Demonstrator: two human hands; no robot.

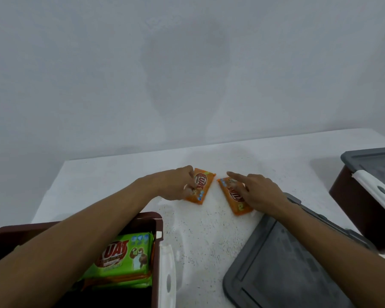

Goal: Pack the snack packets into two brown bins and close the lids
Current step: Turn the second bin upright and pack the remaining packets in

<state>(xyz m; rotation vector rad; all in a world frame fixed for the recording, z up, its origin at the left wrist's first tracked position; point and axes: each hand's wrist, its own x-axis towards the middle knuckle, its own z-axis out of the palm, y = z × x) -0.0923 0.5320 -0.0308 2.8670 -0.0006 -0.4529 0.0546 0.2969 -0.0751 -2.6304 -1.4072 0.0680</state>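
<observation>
Picking up: left hand (178, 185) pinches 1 orange packet (204, 184), right hand (261, 193) fingers lie flat on the other packet (232, 196); next, both into the brown bin (158, 221).

White speckled table (200, 236), pale wall (98, 74).

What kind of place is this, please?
Probably a simple indoor packing setup: a white speckled table against a bare wall, holding brown bins, a loose grey lid and orange snack packets.

Your near left: open bin (147, 221), stacked packets (120, 256) inside.
Your near right: loose lid (287, 263) on table (198, 241).
Ahead of you: left packet (206, 185) beside right packet (240, 208).
Your far right: lidded bin (353, 201).
</observation>
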